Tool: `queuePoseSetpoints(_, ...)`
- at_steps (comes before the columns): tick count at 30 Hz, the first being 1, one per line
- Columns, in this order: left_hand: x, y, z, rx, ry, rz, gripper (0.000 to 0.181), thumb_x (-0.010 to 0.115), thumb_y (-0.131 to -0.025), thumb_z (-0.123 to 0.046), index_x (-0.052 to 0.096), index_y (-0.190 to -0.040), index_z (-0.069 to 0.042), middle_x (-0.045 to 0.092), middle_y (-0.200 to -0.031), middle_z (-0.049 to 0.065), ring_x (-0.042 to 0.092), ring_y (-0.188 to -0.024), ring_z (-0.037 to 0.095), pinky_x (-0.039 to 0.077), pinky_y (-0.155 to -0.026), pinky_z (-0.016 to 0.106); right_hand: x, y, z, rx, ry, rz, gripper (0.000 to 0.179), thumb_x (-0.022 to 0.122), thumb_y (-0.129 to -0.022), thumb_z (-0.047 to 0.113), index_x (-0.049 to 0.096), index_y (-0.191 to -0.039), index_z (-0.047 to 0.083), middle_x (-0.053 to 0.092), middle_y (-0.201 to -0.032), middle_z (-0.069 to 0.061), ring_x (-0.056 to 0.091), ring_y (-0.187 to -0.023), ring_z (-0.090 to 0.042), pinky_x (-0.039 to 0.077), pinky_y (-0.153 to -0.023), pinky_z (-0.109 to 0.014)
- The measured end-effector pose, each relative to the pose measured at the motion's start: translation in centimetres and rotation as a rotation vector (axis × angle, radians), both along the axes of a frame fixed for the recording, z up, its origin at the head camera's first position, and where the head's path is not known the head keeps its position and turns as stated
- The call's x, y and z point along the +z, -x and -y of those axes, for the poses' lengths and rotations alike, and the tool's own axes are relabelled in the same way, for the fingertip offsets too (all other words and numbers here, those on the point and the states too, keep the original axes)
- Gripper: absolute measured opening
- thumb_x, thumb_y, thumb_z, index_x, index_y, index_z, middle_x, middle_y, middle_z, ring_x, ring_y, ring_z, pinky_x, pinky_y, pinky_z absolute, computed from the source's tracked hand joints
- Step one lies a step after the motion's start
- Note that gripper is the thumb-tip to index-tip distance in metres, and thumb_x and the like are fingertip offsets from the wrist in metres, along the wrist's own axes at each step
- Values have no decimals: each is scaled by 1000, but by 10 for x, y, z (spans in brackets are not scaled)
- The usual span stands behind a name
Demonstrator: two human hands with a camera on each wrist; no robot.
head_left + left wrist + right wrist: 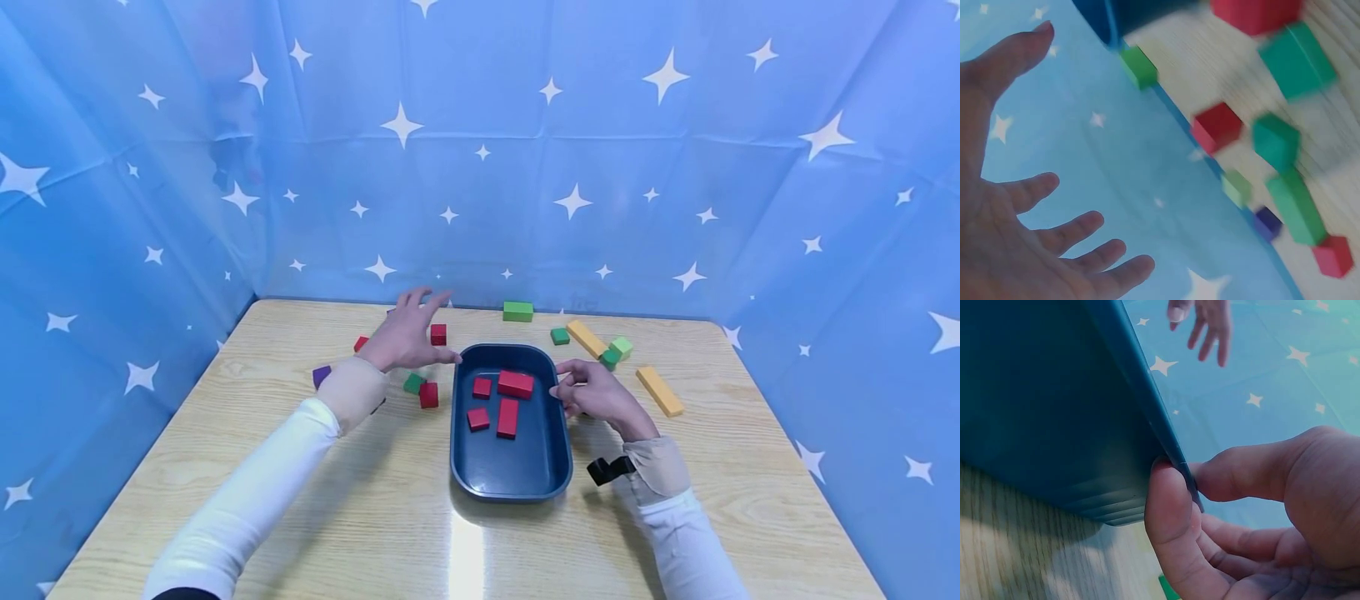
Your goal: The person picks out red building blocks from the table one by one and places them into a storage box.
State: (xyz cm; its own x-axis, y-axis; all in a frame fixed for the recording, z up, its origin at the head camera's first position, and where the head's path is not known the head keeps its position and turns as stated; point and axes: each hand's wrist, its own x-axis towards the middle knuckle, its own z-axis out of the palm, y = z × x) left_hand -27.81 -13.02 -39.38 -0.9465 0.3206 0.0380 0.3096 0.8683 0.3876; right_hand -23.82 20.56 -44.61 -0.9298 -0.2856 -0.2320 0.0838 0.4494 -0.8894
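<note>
A dark blue plastic bin [513, 477] stands on the table, with several red blocks [507, 417] inside it. My right hand [596, 392] pinches the bin's right rim between thumb and fingers. In the right wrist view, the bin's wall [1072, 444] leans at a slant between the thumb and the fingertips. My left hand [405, 333] hovers to the left of the bin, its fingers spread and nothing held. The thumb tip overlaps the bin's left rim in the head view. In the left wrist view, the palm [1029, 250] shows bare.
Left of the bin lie a red block [428, 395], a green block [414, 383] and a purple block [321, 376]. Behind it is a light green block [517, 312]. To its right lie orange planks [660, 392] and several green blocks. A starry blue curtain [480, 167] surrounds the table.
</note>
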Motion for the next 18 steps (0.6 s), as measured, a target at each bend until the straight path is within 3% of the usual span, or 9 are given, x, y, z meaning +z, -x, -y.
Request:
queuePoseSetpoints(7,-9,17,35,60,21,61,106,83,-81,-50,22,-164,-25,17,-168,20,18,-153,45,36,-114,69,1,-1,-1,-5,4,2,46,60,-97,6,47,-139,-8,64,-93,-10,65,-68,-19,62,-74,-45)
queuePoseSetpoints(18,-30,35,79,142,36,146,88,78,-88,-30,31,-159,-6,22,-161,31,20,-148,53,39,-111,70,3,-1,1,-4,-12,26,46,56,-97,3,46,-141,-8,60,-94,-8,66,-72,-17,62,-76,-45)
